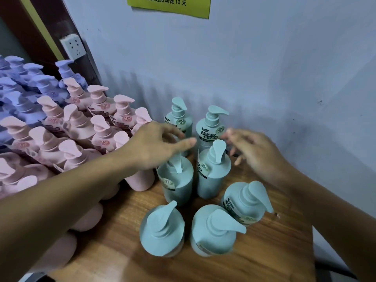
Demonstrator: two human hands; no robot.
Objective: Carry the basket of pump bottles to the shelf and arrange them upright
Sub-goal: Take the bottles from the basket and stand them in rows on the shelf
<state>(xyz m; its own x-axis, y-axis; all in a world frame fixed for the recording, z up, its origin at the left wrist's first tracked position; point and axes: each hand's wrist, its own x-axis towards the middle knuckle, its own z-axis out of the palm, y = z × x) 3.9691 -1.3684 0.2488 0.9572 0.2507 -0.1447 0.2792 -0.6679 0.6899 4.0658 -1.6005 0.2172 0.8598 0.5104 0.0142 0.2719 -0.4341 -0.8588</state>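
Seven teal pump bottles (213, 169) stand upright on the wooden shelf top (126, 216), grouped toward its back right corner against the pale wall (264, 68): two at the back edge, two in the middle and three nearer the front edge. To their left, pink pump bottles (85, 127) fill the shelf top in tight rows, and lilac pump bottles (24, 88) stand beyond them toward the far left corner. The left hand (156, 145) reaches across the pink rows with fingers loosely spread, hovering over the pump head of the middle-left teal bottle; whether the palm touches it cannot be told. The right hand (256, 151) is open too, fingers splayed and blurred, just beside the middle-right teal bottle and not gripping it. Neither hand holds anything. No basket is in view, so the carrying seems finished and the bottles appear to have been unloaded. What remains looks like tidying: the teal group is looser than the pink rows, with gaps between bottles and pump spouts pointing different ways, so closing them up into lines and turning labels to one side is probably the work left. The front right part of the shelf top is bare wood. A wall socket (73, 46) and a yellow notice (168, 6) sit on the wall above.
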